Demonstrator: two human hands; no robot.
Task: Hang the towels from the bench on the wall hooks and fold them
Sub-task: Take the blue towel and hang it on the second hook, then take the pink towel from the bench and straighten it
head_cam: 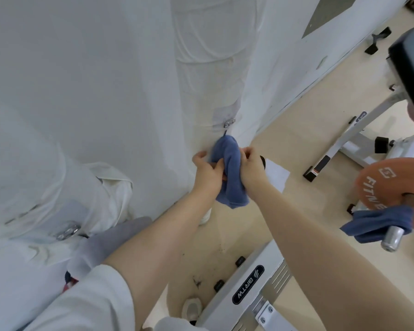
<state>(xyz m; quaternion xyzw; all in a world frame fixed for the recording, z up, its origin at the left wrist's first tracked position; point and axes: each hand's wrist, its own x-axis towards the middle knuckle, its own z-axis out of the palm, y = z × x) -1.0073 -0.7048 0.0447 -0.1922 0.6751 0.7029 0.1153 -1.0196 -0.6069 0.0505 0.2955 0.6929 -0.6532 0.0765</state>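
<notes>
Hanging step, mid-way by my read. I've got both hands up at the wall with the blue towel (227,168) bunched between them. My left hand (207,174) grips the towel's left side, fingers curled into the cloth, thumb tucked against the fold. My right hand (250,169) grips the right side, fingers curled round the bunched edge, fingertips pinching near the top. The towel's top end sits right at the wall, just below the small metal wall hook (229,122); a thin dark loop or hook tip shows just above the cloth, and I can't tell if the towel is caught on it yet. The rest of it droops below my hands.

A second blue towel (378,224) hangs over the bar end beside the orange weight plate (392,189), well apart from me on the right. Another metal hook (67,231) sits on the wall lower left, with a grey cloth (110,242) hanging near it; whether that is a towel is unclear. The bench frame (251,290) is below my arms.

Next move, I'd say: confirm the cloth is seated on the hook, ease off the grip without dragging it free, then smooth and fold the hanging part. Risk is it slipping off when I let go.
</notes>
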